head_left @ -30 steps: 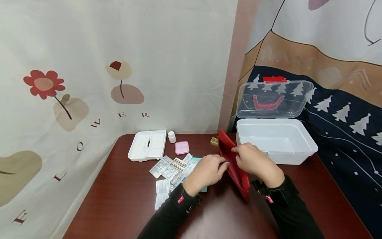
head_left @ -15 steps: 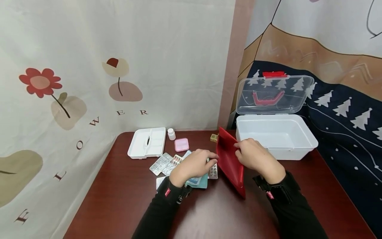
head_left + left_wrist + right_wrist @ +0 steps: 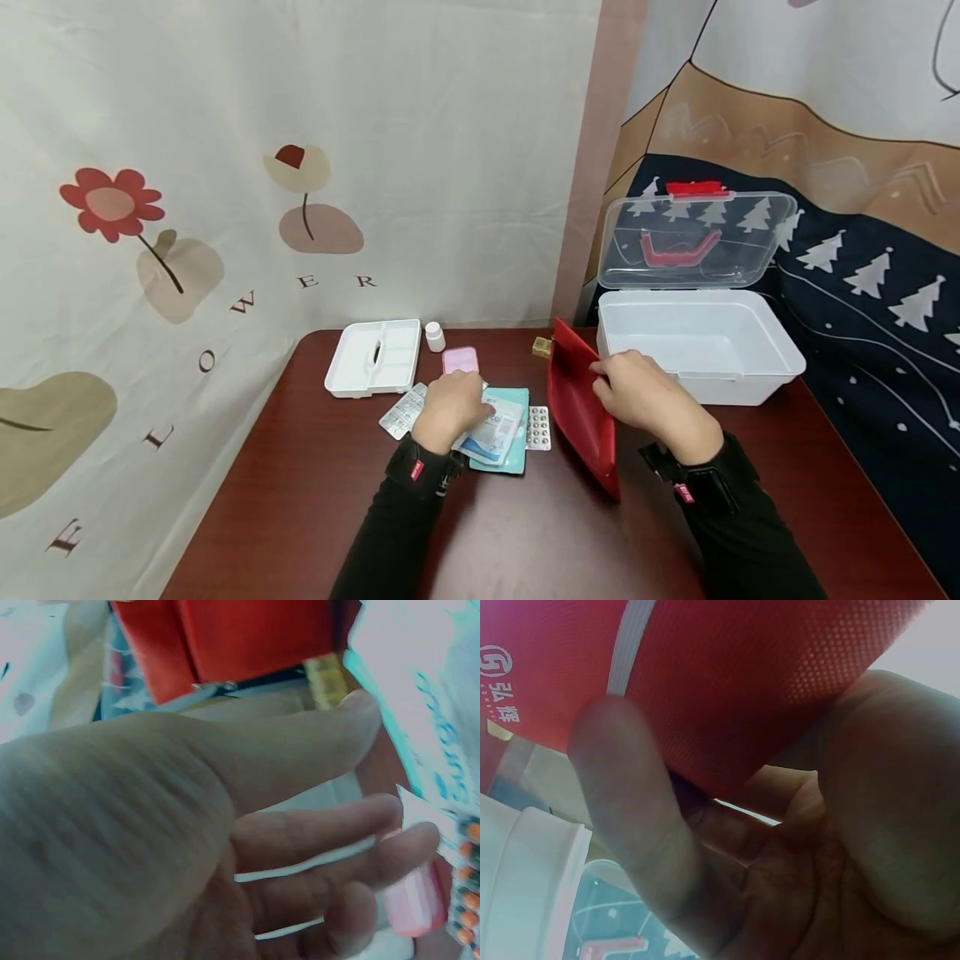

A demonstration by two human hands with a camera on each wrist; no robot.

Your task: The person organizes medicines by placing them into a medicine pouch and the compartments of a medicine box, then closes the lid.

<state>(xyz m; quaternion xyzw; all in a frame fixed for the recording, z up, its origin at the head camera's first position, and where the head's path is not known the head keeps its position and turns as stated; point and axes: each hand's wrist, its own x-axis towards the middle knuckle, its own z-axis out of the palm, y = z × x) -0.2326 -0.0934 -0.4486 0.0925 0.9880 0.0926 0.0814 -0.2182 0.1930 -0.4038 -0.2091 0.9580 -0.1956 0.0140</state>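
A red zip pouch (image 3: 579, 398) stands upright on the table with its mouth gaping. My right hand (image 3: 647, 402) pinches its upper edge; the right wrist view shows the red mesh fabric (image 3: 742, 690) between thumb and fingers. My left hand (image 3: 452, 407) hovers over a pile of medicine packs, thumb and fingers apart with nothing between them. Beside that hand lie a white-and-blue sachet (image 3: 492, 435) on a teal packet (image 3: 513, 458), and a silver blister pack (image 3: 402, 414). Another blister pack (image 3: 538, 428) lies between packet and pouch. Capsules in a blister strip (image 3: 469, 900) show near the left fingertips.
A white compartment case (image 3: 360, 367), a small white bottle (image 3: 435, 337) and a pink box (image 3: 461, 360) stand at the back left. Behind the pouch is a small yellowish block (image 3: 542, 347). An open white bin (image 3: 701, 385) with a clear lid (image 3: 693, 242) stands back right.
My left hand has moved from the pouch's mouth leftward to the pile, uncovering the teal packet, the sachet and the blister pack beside the pouch. My right hand keeps its grip on the pouch.
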